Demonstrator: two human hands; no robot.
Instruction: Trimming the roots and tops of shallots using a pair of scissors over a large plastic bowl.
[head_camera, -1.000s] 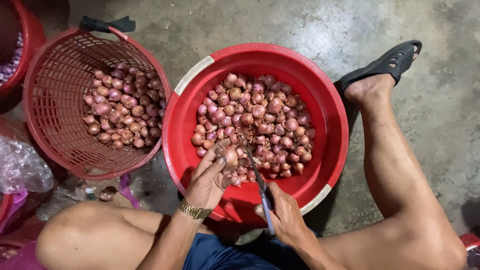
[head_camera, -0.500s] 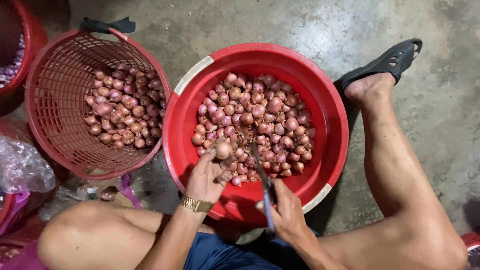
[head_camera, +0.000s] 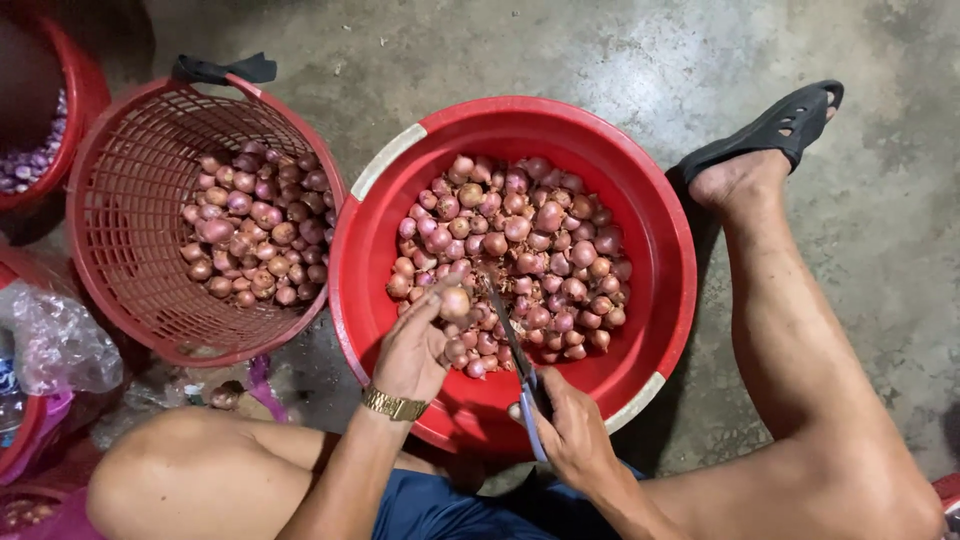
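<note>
The person sits low on the concrete floor (head_camera: 600, 50) with knees spread around a big red basin (head_camera: 660, 240) heaped with small pinkish shallots (head_camera: 530, 250). The left hand (head_camera: 415, 350), a gold watch (head_camera: 393, 405) on its wrist, has its grip clamped on 1 shallot (head_camera: 455, 302), pinched at the fingertips just above the pile near the basin's near-left side. The right hand (head_camera: 575, 430) is wrapped shut around the blue handles of a pair of scissors (head_camera: 512, 350), whose dark blades slant up toward the held bulb and end just beside it; whether the blades are parted I cannot tell.

To the left, touching the basin's rim, stands a red mesh basket (head_camera: 130, 200) with a black strap on its rim and a smaller heap of shallots (head_camera: 255, 240) inside. Another red tub (head_camera: 85, 90) shows at the far-left edge, a crumpled clear plastic bag (head_camera: 55, 340) lies nearer, and a foot in a black sandal (head_camera: 775, 130) rests past the basin's right side.

The risk I see is the fingers: the blade tips sit so near the left fingertips that a slip on a round, papery bulb could nick the skin. The bulb could also pop free and roll back among the others, since only the fingertips hold it.
</note>
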